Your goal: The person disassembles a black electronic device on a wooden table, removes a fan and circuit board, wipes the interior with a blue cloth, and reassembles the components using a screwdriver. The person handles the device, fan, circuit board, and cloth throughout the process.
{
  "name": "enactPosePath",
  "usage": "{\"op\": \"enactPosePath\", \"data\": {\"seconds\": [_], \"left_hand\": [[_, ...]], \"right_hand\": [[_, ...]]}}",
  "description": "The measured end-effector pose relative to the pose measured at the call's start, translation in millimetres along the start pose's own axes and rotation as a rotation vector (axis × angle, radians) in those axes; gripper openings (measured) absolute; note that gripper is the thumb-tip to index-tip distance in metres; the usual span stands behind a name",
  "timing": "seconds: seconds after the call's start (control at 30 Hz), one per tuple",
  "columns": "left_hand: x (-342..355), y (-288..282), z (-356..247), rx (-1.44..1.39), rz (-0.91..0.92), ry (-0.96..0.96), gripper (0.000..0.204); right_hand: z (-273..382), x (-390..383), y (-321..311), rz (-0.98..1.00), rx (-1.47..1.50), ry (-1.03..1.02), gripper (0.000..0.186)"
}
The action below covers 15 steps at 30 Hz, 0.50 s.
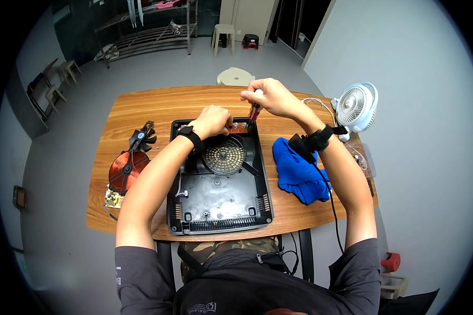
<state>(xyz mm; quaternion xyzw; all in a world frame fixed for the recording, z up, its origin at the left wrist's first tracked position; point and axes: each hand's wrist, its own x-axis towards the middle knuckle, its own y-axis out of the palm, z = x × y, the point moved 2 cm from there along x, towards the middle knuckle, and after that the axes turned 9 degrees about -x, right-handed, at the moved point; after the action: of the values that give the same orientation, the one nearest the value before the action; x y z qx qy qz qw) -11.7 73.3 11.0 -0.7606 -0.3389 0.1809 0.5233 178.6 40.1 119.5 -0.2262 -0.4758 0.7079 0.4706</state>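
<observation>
A black plastic appliance housing [220,191], open and shallow, lies on the wooden table in front of me. My right hand [270,98] is closed around a screwdriver [254,111] with a red and clear handle. It stands nearly upright over the housing's far right corner, its tip by the right end of a small reddish-brown circuit board [240,127]. My left hand [213,121] reaches over the far edge, fingers bent and closed on the board's left end; the fingertips are partly hidden. A round vent grille [224,156] sits just nearer than the board.
Left of the housing lie a black fan [142,137], a copper coil disc [127,170] and a yellowish circuit board [114,198]. A blue cloth [299,173] lies to the right, below my forearm. A white desk fan [355,106] stands at the table's far right.
</observation>
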Motion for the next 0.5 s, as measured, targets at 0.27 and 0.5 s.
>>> {"op": "enactPosePath", "data": {"seconds": [0.27,0.5], "left_hand": [[0,6,10,0.040,-0.016,-0.011,0.028],[5,6,4,0.030,-0.017,-0.005,0.030]], "right_hand": [[22,-6,-9,-0.167,-0.710,0.180,0.046],[6,-13,-15,-0.189,-0.374,-0.060,0.027]]}}
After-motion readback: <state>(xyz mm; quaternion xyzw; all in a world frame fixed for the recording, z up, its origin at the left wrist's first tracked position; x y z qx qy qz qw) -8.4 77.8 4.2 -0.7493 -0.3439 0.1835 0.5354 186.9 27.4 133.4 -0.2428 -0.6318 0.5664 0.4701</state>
